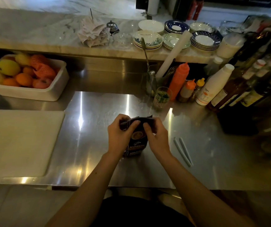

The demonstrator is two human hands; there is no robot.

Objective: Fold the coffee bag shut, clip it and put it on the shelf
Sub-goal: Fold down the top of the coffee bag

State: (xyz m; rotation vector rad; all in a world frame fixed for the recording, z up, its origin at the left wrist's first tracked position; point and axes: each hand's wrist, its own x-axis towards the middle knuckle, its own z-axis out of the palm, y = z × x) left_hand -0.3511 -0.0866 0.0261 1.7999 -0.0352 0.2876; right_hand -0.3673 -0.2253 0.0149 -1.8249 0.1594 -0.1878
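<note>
A dark coffee bag stands upright on the steel counter in the middle of the view. Its top edge is bent over toward me. My left hand grips the top from the left, fingers curled over the fold. My right hand pinches the top from the right. A long pale grey clip lies open on the counter just right of my right forearm, apart from the bag. The lower label of the bag shows between my wrists.
A white cutting board lies at the left. A tub of fruit sits behind it. Sauce bottles, a glass and tall bottles crowd the right. Stacked plates rest on the raised marble ledge.
</note>
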